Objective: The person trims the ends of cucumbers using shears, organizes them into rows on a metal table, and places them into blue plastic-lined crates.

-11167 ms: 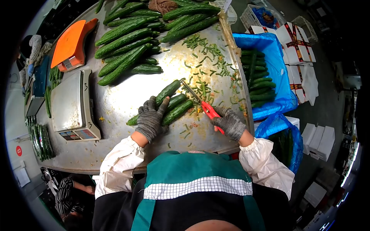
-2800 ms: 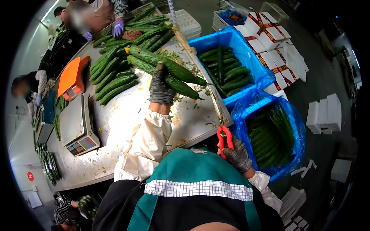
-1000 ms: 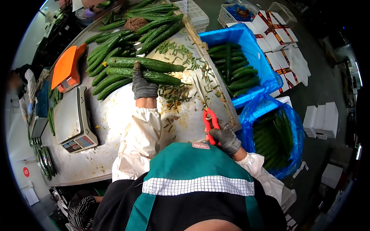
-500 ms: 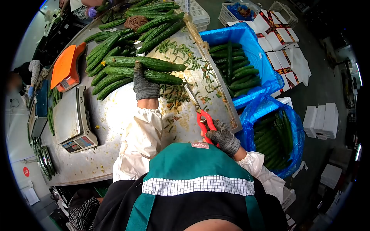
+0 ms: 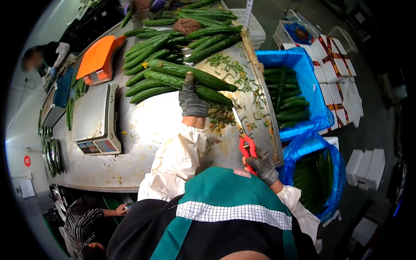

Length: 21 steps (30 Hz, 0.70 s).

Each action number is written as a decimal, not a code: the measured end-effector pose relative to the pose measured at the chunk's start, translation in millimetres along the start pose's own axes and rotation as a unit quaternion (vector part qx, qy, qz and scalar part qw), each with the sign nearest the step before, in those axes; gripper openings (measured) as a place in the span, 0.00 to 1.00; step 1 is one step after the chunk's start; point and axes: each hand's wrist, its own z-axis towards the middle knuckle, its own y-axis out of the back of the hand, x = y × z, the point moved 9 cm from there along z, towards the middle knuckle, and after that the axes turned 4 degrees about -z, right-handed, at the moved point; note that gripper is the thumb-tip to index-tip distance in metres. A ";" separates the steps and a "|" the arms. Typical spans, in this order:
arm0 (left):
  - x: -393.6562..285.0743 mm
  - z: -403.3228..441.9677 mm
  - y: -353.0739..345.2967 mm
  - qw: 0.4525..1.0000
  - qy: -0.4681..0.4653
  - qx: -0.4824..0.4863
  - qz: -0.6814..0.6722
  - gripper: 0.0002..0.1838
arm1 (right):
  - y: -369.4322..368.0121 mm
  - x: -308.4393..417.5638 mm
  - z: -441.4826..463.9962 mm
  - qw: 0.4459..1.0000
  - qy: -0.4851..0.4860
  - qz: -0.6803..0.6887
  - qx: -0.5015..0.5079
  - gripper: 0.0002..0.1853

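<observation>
My left hand (image 5: pixel 192 104), in a grey glove, is closed around two long green cucumbers, with the thumb over the lower one. The upper cucumber (image 5: pixel 201 77) has a yellow blossom at its far-left end. The lower cucumber (image 5: pixel 212 95) points its right end toward the scissors. In my right hand (image 5: pixel 263 167), also gloved in grey, are red-handled scissors (image 5: pixel 247 145). Their blade tips are beside the lower cucumber's right end; I cannot tell whether they touch it. Cut-off stem bits (image 5: pixel 223 116) lie on the metal table (image 5: pixel 130 169) under the blades.
More cucumbers (image 5: pixel 149 50) are piled at the table's back. On the left stand a scale (image 5: pixel 93 112) and an orange scale (image 5: pixel 93 58). Right of the table edge are a blue-lined crate (image 5: pixel 318 97) and a blue bag (image 5: pixel 338 173), both holding cucumbers. Other people work nearby.
The camera view has shifted, so the scene sits further right. The held cucumbers now slope down more to the right. Both hands keep their holds, with the scissors still at the cucumber's end.
</observation>
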 end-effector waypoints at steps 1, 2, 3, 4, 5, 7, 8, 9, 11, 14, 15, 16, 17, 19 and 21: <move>-3.0 1.7 2.4 1.000 0.006 -0.027 -0.004 0.19 | 0.1 -6.6 2.6 0.996 -0.021 0.085 0.001 0.11; -5.9 3.5 5.4 0.999 0.012 -0.052 -0.008 0.20 | 0.4 -12.2 3.9 0.985 -0.042 0.170 0.003 0.08; -12.4 13.8 10.9 0.999 0.004 -0.051 -0.011 0.20 | 2.7 -10.2 1.9 0.982 -0.049 0.180 -0.011 0.11; -20.3 31.2 16.5 0.998 -0.002 -0.036 -0.048 0.21 | 3.9 -11.9 2.3 0.983 -0.045 0.176 -0.005 0.11; -28.6 51.0 21.8 0.996 -0.008 -0.019 -0.085 0.22 | 10.6 -17.6 3.8 0.976 -0.039 0.213 -0.019 0.12; -55.5 65.9 15.4 0.994 -0.011 -0.057 -0.095 0.25 | 22.9 -29.2 5.4 0.967 -0.028 0.253 -0.016 0.14; -67.8 72.0 9.7 0.992 0.007 -0.060 -0.109 0.27 | 26.2 -32.0 4.3 0.968 -0.025 0.249 -0.011 0.14; -81.8 87.3 15.4 0.993 -0.001 -0.073 -0.093 0.28 | 29.2 -33.3 3.4 0.959 -0.019 0.282 -0.013 0.16; -102.0 102.4 14.5 0.992 0.007 -0.104 -0.069 0.29 | 34.4 -42.6 3.8 0.941 -0.014 0.338 0.011 0.20; -116.0 148.9 66.9 0.976 0.015 -0.218 -0.005 0.30 | 34.5 -45.4 -0.4 0.925 -0.019 0.379 0.003 0.21; -118.2 151.6 69.1 0.976 0.011 -0.218 -0.006 0.30 | 34.5 -48.3 -0.8 0.924 -0.018 0.382 0.008 0.22; -117.6 151.2 77.1 0.967 0.025 -0.254 0.015 0.31 | 34.7 -49.0 -0.5 0.924 -0.018 0.381 0.010 0.22; -116.0 150.1 85.0 0.955 0.040 -0.290 0.036 0.32 | 34.8 -47.8 -0.4 0.927 -0.015 0.374 0.014 0.22; -112.3 170.9 95.9 0.969 0.032 -0.247 0.007 0.32 | 36.6 -46.9 -0.8 0.931 -0.014 0.364 0.018 0.22; -113.8 182.9 102.7 0.973 0.032 -0.227 0.009 0.32 | 37.5 -45.2 -1.9 0.929 -0.006 0.368 0.033 0.24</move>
